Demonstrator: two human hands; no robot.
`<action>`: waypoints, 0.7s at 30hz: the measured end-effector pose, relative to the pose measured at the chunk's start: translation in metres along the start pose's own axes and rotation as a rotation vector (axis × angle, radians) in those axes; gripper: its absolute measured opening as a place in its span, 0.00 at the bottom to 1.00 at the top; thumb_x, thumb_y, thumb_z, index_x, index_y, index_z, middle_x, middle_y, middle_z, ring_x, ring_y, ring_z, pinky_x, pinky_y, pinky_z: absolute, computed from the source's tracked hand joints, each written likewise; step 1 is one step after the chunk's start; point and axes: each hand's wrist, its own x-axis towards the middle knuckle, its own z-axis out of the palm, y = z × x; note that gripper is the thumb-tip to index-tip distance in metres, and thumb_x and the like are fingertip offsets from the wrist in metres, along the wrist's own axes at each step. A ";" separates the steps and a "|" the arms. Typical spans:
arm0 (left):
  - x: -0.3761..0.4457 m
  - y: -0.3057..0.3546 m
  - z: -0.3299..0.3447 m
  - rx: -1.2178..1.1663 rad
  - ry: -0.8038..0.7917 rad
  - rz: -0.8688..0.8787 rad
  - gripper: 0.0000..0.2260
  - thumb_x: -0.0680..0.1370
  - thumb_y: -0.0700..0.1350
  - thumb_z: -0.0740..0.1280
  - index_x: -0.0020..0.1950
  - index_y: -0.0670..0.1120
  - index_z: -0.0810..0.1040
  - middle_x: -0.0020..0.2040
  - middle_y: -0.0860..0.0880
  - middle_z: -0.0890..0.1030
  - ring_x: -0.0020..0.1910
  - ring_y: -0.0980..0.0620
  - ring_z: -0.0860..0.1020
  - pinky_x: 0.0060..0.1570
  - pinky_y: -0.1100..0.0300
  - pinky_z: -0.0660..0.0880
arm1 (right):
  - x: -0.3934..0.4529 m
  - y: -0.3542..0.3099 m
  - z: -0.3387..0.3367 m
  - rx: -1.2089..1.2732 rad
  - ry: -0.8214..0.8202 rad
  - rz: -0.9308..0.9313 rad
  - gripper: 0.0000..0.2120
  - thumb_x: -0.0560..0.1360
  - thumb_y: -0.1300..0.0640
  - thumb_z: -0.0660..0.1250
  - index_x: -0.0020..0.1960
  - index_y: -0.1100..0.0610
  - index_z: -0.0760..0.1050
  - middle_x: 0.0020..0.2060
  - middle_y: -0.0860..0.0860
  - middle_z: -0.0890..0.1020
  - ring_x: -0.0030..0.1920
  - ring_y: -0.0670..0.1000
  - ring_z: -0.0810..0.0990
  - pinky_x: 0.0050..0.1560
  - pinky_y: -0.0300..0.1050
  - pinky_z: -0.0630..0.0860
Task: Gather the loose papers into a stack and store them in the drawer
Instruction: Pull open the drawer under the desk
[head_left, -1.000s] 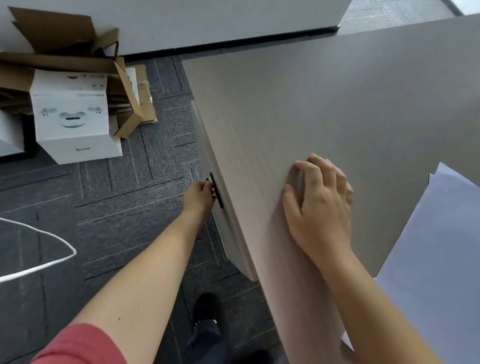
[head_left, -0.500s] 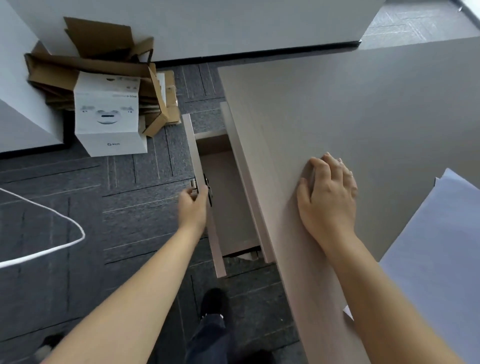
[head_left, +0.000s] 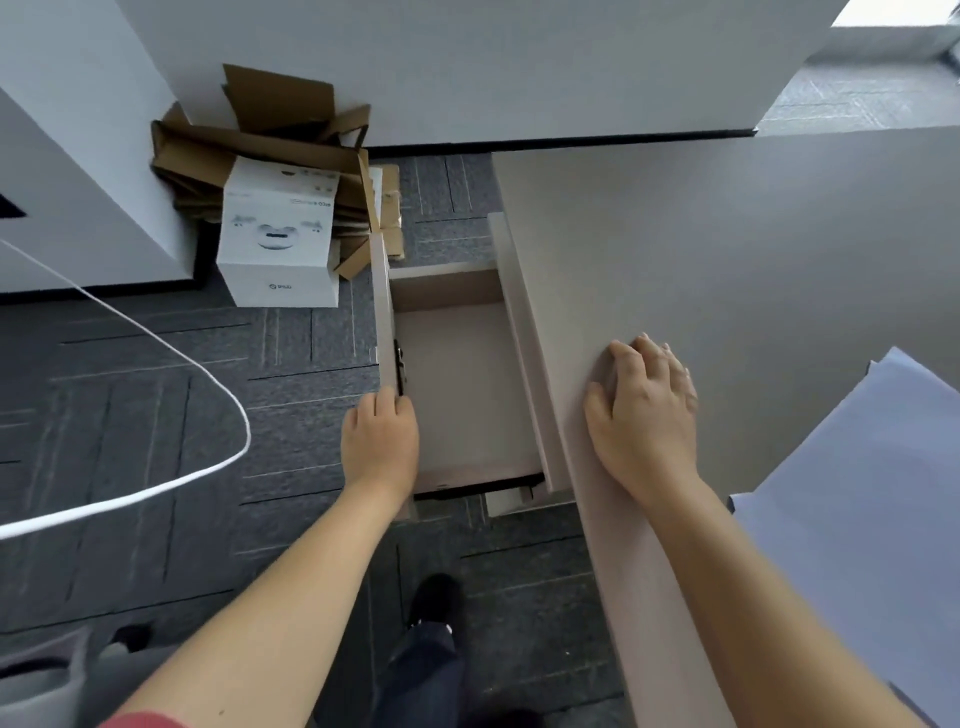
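Papers, pale and already gathered into a stack, lie on the desk at the right edge of the view, well apart from the drawer. That drawer stands pulled out beside the desk, its inside bare as far as can be seen. The left hand rests on the drawer's front panel just below the dark handle, fingers curled over the top edge; whether it truly grips the panel I cannot tell from this angle. The right hand lies palm down on the desk near its edge, fingers loosely bent, holding nothing. By my reading, gathering and opening are done; lifting the stack into the drawer and closing it remain. On the grey carpet beyond, a white box sits against flattened cardboard; its print is too small to read. A white cable loops at left.
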 end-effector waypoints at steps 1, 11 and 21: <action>-0.002 -0.008 -0.002 0.059 0.005 -0.003 0.11 0.63 0.29 0.72 0.45 0.36 0.80 0.46 0.39 0.82 0.44 0.40 0.80 0.43 0.51 0.77 | -0.001 -0.002 0.000 0.002 -0.003 0.003 0.22 0.77 0.55 0.55 0.70 0.57 0.61 0.74 0.55 0.58 0.76 0.56 0.50 0.75 0.51 0.44; -0.015 -0.058 0.003 0.334 -0.192 -0.134 0.23 0.78 0.33 0.48 0.73 0.35 0.53 0.74 0.37 0.55 0.66 0.44 0.64 0.63 0.57 0.64 | -0.006 -0.027 0.014 -0.027 -0.007 -0.017 0.21 0.77 0.58 0.54 0.69 0.58 0.62 0.74 0.57 0.59 0.75 0.59 0.50 0.75 0.54 0.44; -0.028 -0.104 -0.010 0.477 -0.349 -0.280 0.23 0.76 0.38 0.58 0.71 0.38 0.60 0.73 0.34 0.52 0.68 0.42 0.62 0.66 0.58 0.64 | -0.006 -0.024 0.015 -0.023 0.002 -0.032 0.21 0.78 0.56 0.52 0.70 0.56 0.61 0.74 0.56 0.58 0.75 0.57 0.49 0.75 0.52 0.44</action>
